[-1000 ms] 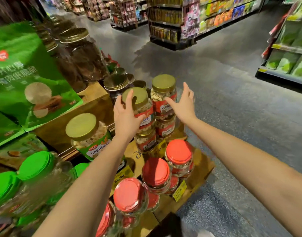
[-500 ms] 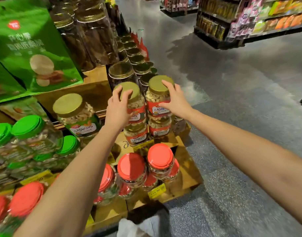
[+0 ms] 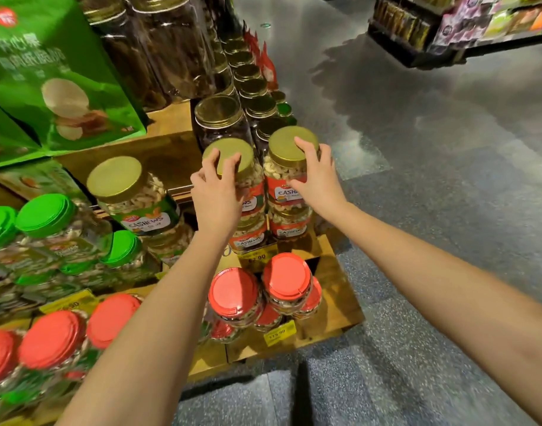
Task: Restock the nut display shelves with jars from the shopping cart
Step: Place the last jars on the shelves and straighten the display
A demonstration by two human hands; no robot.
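Two gold-lidded cashew jars with red labels stand side by side, each stacked on another jar, at the end of the wooden display shelf (image 3: 340, 272). My left hand (image 3: 216, 192) grips the left jar (image 3: 251, 176) with fingers curled over its lid. My right hand (image 3: 317, 176) holds the right jar (image 3: 286, 167), its fingertips on the lid and its thumb on the label. The shopping cart is out of view.
A larger green-labelled cashew jar (image 3: 131, 195) stands to the left. Red-lidded jars (image 3: 286, 282) fill the lower tier and green-lidded jars (image 3: 45, 215) the left. Dark gold-lidded jars (image 3: 220, 118) and green bags (image 3: 54, 72) sit behind. Grey aisle floor (image 3: 432, 195) lies to the right.
The view has moved closer and tipped down. My left hand's fingers have curled further over the left jar's lid. My right hand stays on the right jar.
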